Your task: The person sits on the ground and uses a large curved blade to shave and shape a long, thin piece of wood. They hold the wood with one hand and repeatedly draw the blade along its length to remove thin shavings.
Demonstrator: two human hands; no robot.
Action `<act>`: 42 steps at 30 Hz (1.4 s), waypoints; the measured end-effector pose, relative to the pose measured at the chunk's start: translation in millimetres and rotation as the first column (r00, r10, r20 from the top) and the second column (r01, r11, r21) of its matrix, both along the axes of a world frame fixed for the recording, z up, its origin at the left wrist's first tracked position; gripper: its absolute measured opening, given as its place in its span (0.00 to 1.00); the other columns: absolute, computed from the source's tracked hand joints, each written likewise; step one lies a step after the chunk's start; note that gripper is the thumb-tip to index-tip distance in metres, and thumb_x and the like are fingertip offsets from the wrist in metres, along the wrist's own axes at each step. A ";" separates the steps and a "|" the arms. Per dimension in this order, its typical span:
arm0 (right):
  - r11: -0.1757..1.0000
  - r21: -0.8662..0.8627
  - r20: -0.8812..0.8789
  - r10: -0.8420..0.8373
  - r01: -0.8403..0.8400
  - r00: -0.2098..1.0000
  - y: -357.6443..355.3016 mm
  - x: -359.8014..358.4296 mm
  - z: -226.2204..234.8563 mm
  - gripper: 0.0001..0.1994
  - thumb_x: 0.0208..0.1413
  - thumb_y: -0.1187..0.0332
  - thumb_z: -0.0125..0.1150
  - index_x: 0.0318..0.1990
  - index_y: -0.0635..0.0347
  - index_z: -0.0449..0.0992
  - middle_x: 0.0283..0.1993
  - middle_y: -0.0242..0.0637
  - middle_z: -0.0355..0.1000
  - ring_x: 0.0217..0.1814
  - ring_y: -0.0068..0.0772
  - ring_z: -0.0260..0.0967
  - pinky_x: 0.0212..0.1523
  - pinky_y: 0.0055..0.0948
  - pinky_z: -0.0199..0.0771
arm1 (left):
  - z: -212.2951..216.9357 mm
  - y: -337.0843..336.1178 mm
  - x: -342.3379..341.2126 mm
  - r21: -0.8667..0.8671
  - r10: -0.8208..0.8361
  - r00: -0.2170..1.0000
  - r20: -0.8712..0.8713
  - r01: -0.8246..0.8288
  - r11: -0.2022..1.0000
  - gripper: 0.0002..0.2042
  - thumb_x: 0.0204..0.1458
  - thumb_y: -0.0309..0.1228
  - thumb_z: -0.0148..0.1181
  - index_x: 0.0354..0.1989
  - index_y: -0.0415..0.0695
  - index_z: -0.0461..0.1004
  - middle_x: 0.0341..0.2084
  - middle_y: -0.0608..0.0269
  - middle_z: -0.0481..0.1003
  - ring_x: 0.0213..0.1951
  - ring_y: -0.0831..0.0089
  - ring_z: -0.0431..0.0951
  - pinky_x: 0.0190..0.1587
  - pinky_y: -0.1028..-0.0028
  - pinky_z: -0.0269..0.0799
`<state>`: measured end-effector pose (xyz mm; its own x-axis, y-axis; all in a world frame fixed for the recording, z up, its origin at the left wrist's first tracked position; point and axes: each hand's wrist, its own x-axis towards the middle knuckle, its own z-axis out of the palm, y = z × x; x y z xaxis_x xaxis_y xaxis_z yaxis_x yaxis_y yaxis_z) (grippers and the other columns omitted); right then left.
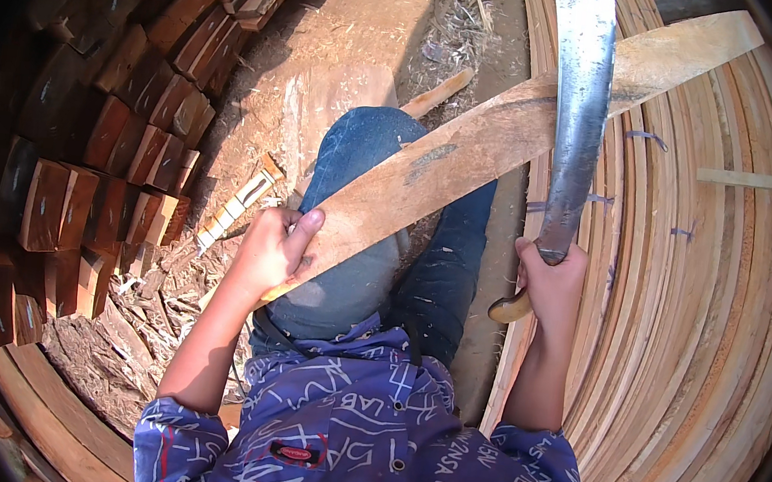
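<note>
A long flat wooden board point(469, 147) slants from lower left to upper right across my knees. My left hand point(275, 249) grips its near end, with the thumb on top. In my right hand point(554, 280) is a machete point(581, 102), closed around the curved brown handle whose end pokes out below the fist. Its broad steel blade stands upright in the picture and passes in front of the board's far half. Whether blade and board touch, I cannot tell.
Stacked timber pieces point(83, 203) rise on the left, their ends toward me. To the right lies a wide row of long planks point(669, 296) with a small crosspiece point(739, 178). Wood chips point(116, 345) litter the ground, and a short light strip point(241, 201) lies beside my left hand.
</note>
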<state>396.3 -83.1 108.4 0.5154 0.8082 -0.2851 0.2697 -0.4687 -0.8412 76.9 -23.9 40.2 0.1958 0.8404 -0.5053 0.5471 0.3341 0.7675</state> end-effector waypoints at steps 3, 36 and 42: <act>0.998 0.057 -0.011 0.001 -0.001 1.000 1.1 4.1 -9.0 0.07 0.50 0.76 0.64 0.23 0.63 0.74 0.15 0.28 0.67 0.13 0.18 0.62 0.16 0.22 0.59 | -2.1 -1.1 2.4 0.015 0.008 1.000 0.013 -0.008 1.000 0.30 0.61 0.48 0.52 0.15 0.34 0.70 0.05 0.57 0.67 0.10 0.70 0.71 0.18 0.68 0.67; 0.991 -0.023 0.176 0.135 -0.133 0.975 13.8 3.4 0.4 0.04 0.49 0.76 0.64 0.27 0.68 0.77 0.19 0.30 0.71 0.22 0.17 0.67 0.25 0.23 0.65 | -2.5 3.1 -8.8 -0.060 0.002 1.000 0.023 -0.001 0.998 0.30 0.62 0.49 0.51 0.14 0.33 0.69 0.07 0.55 0.68 0.12 0.70 0.73 0.19 0.68 0.69; 0.961 -0.050 0.249 0.275 -0.272 0.929 4.5 -8.2 -22.1 0.06 0.46 0.73 0.66 0.27 0.69 0.76 0.18 0.36 0.72 0.22 0.25 0.71 0.25 0.30 0.69 | -3.1 3.3 -4.5 -0.041 0.004 0.999 0.039 -0.003 0.999 0.31 0.62 0.48 0.50 0.13 0.33 0.68 0.07 0.56 0.68 0.10 0.70 0.71 0.18 0.68 0.68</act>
<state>388.1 -78.6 86.3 0.3310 0.9248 -0.1877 0.5903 -0.3581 -0.7234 72.4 -20.6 37.2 0.2129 0.8197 -0.5318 0.5158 0.3679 0.7737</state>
